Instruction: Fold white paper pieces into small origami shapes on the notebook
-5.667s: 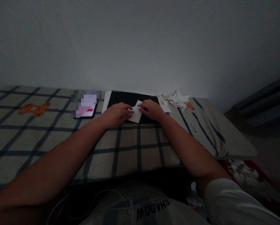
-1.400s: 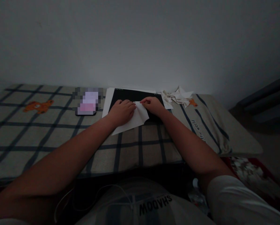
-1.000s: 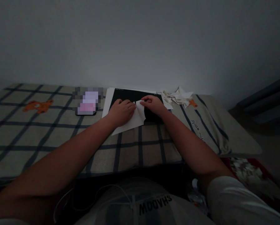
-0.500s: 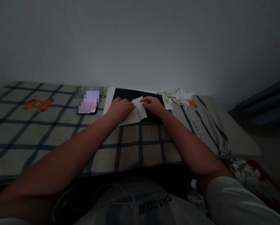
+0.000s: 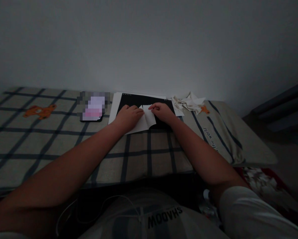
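Paper (image 5: 144, 122) over black board (image 5: 141, 100), toward worktop's (image 5: 136, 162) far edge. Left hand (image 5: 129, 117) lies across it, fingers half-curled, grip hidden. Right hand (image 5: 163, 112): thumb, index nearly together at paper's right edge; pinch can't tell. Likely light, creases easily; best held by edges.

Two hands (image 5: 129, 118) (image 5: 163, 113), one phone (image 5: 93, 111), one bottle (image 5: 208, 206) (probably)

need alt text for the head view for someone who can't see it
A person's left hand rests on a creased white paper, the right hand at its right edge, partly over a flat black item on checked fabric. A lit phone lies to the left, crumpled pale material to the right.
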Tool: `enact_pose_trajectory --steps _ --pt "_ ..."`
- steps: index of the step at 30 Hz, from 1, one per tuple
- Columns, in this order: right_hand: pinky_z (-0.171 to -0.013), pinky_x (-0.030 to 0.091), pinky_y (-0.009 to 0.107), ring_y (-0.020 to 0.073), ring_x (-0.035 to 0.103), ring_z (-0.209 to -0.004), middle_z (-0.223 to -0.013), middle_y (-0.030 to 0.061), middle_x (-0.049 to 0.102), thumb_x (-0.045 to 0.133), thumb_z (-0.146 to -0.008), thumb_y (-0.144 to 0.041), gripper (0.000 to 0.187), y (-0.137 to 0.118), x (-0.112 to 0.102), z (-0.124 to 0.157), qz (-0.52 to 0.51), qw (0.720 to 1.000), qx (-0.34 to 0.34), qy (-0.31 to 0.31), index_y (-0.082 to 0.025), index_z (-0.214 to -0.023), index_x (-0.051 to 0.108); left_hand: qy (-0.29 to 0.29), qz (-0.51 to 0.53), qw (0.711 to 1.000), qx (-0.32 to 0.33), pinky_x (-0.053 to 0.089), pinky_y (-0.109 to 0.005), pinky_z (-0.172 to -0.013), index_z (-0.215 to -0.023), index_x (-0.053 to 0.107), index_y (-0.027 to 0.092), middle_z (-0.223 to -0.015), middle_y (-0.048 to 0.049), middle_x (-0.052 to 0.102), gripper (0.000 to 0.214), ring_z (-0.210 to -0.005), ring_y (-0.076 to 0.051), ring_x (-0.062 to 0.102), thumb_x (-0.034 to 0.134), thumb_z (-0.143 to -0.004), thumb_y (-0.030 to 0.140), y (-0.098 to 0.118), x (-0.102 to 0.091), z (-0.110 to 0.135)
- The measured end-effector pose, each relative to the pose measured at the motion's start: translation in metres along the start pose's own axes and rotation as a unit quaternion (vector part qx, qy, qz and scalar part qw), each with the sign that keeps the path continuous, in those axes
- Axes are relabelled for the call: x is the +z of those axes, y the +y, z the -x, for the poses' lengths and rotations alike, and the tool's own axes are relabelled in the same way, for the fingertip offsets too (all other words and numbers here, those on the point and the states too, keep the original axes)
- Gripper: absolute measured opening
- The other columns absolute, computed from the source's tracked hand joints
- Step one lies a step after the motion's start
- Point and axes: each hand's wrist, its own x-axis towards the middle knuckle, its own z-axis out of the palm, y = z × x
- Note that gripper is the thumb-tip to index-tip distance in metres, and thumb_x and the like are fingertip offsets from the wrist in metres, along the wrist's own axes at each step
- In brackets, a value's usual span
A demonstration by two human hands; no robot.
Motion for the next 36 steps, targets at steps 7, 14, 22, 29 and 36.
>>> enact_pose_trajectory --steps 7,14,22,29,36 --pt "-0.054 0.031 0.024 0.0103 0.041 -0.054 -0.061 -0.0004 0.055 0.047 -0.069 -0.011 0.031 -0.004 -0.0012 0.0037 0.02 1.0 -0.018 -0.002 -0.012 -0.088 0.071 -0.011 0.006 1.0 -0.007 0.033 -0.04 -0.077 -0.116 0.061 0.023 -0.124 -0.0055 0.062 0.034 -0.108 -0.025 0.053 0.038 -0.092 0.015 0.0009 -0.0015 0.0" --pt "-0.056 0.034 0.025 0.011 0.044 -0.056 -0.061 0.0002 0.056 0.05 -0.069 -0.012 0.026 0.0004 -0.0027 0.0035 0.016 1.0 -0.005 0.003 -0.013 -0.085 0.071 0.002 0.014 1.0 -0.01 0.033 -0.042 -0.075 -0.119 0.061 0.024 -0.123 -0.0061 0.063 0.037 -0.107 -0.026 0.054 0.04 -0.09 0.012 0.0009 0.0017 -0.0002" --pt "-0.055 0.034 0.024 0.01 0.045 -0.054 -0.06 -0.0023 0.054 0.061 -0.074 -0.026 0.027 -0.0015 -0.0054 0.0044 -0.038 0.999 0.001 -0.023 -0.013 -0.097 0.067 0.023 0.0 1.0 -0.013 0.034 -0.043 -0.073 -0.113 0.063 0.022 -0.119 -0.0058 0.065 0.033 -0.105 -0.027 0.053 0.04 -0.09 0.013 0.0002 -0.0006 0.0004" --pt "-0.057 0.035 0.025 0.0099 0.045 -0.055 -0.061 -0.0015 0.054 0.057 -0.076 -0.021 0.024 -0.0016 -0.0031 0.0038 -0.016 1.0 0.0 0.007 -0.011 -0.096 0.068 0.029 0.015 0.999 -0.03 0.034 -0.041 -0.071 -0.105 0.067 0.022 -0.105 -0.0069 0.07 0.03 -0.097 -0.026 0.057 0.04 -0.094 0.029 0.0003 -0.0031 -0.0015" --pt "-0.057 0.035 0.024 0.01 0.043 -0.054 -0.059 -0.0017 0.052 0.056 -0.075 -0.019 0.024 0.0002 -0.0033 0.0015 -0.002 1.0 0.005 0.011 -0.011 -0.093 0.069 0.02 0.007 0.999 -0.035 0.034 -0.041 -0.076 -0.108 0.067 0.024 -0.109 -0.0072 0.068 0.031 -0.1 -0.026 0.057 0.039 -0.094 0.029 0.0056 -0.003 -0.0009"
